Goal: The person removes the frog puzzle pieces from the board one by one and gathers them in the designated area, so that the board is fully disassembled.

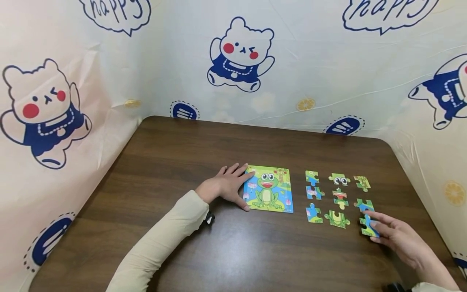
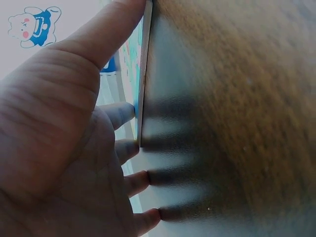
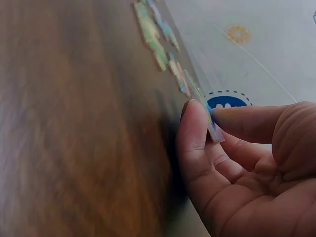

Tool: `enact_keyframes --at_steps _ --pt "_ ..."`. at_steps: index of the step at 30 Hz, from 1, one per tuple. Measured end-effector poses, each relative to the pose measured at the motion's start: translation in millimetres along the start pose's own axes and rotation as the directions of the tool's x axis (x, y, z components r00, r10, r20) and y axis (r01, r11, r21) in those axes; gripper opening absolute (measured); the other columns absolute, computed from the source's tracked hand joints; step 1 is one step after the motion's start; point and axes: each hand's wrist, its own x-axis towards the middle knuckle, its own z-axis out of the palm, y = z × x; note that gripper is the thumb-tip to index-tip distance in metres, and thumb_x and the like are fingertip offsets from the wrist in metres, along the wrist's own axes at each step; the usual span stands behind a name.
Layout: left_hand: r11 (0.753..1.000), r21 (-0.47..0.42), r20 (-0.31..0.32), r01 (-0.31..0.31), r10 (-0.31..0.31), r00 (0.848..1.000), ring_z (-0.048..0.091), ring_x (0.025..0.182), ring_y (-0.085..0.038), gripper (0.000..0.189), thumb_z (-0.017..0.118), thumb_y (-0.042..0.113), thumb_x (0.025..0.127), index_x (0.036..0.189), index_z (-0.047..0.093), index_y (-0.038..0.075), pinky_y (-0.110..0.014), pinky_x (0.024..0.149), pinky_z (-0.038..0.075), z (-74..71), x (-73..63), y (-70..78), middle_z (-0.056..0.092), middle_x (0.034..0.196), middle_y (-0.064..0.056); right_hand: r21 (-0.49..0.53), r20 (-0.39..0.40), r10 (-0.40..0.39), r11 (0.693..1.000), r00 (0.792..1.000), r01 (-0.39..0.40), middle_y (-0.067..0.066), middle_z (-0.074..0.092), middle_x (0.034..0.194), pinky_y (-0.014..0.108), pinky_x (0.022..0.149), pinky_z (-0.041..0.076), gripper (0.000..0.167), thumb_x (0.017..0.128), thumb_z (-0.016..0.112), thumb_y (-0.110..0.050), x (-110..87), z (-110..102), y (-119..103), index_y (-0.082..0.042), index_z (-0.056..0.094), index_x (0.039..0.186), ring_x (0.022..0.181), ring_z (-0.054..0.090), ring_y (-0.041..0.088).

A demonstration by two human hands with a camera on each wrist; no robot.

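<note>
My left hand (image 1: 230, 183) lies with spread, straight fingers at the left edge of a square frog picture board (image 1: 269, 198). In the left wrist view, the thumb and some fingertips touch the edge of the board (image 2: 144, 69); the other fingertips rest on the table. At the right, my right hand (image 1: 405, 241) pinches a blue and green jigsaw piece (image 1: 368, 227) between thumb and fingers. The right wrist view shows this piece (image 3: 216, 133) edge-on, tilted close over the table. Just beyond it lies another jigsaw piece (image 1: 365, 204) with green and blue print.
Several loose jigsaw pieces lie in rows right of the board, among them an eyes piece (image 1: 339, 179), a mouth piece (image 1: 340, 198) and a belly piece (image 1: 337, 219). The brown wooden table (image 1: 233, 251) meets a printed cloth backdrop (image 1: 175, 73) behind and at both sides.
</note>
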Motion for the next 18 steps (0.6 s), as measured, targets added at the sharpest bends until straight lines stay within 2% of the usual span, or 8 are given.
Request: enact_keyframes --at_steps 4,10,16,18 --pt "1.0 0.008 -0.007 0.008 -0.008 1.0 -0.003 0.16 -0.031 0.117 0.075 0.072 0.075 0.164 0.011 0.034 -0.058 0.126 0.004 0.0 0.2 0.9 -0.004 0.173 -0.001 -0.105 -0.045 0.03 0.994 0.999 -0.034 -0.035 0.046 0.117 0.031 0.082 0.06 0.045 0.107 0.053 -0.025 -1.6 3 0 -0.013 0.049 0.15 0.1 0.06 -0.004" --pt "1.0 -0.001 0.002 0.01 -0.01 1.0 -0.005 0.16 -0.031 0.118 0.076 0.072 0.074 0.164 0.009 0.034 -0.058 0.127 0.003 2.5 1.7 0.3 -0.007 0.173 0.0 -0.194 -0.094 -0.003 0.981 0.996 -0.016 -0.034 0.055 0.11 0.033 0.078 0.061 0.053 0.105 0.057 -0.018 -3.0 10 -8 0.008 0.043 0.148 0.093 0.066 -0.001" --pt "1.0 0.021 -0.009 0.0 0.0 1.0 -0.001 0.16 -0.032 0.118 0.074 0.076 0.074 0.164 0.01 0.034 -0.058 0.126 0.006 1.6 0.7 1.0 -0.004 0.173 -0.001 -0.248 -0.128 0.006 0.968 0.992 -0.037 -0.005 0.071 0.11 0.031 0.077 0.062 0.05 0.105 0.054 -0.009 -5.9 11 -11 0.016 0.039 0.146 0.088 0.07 0.003" --pt "1.0 0.026 -0.008 -0.001 0.002 1.0 -0.002 0.16 -0.032 0.118 0.073 0.076 0.074 0.164 0.01 0.034 -0.058 0.126 0.006 0.9 0.5 1.3 -0.004 0.173 -0.001 -0.259 -0.135 0.004 0.965 0.991 -0.039 -0.002 0.072 0.109 0.031 0.077 0.062 0.05 0.106 0.051 -0.009 -7.5 10 -11 0.017 0.038 0.146 0.088 0.07 0.004"
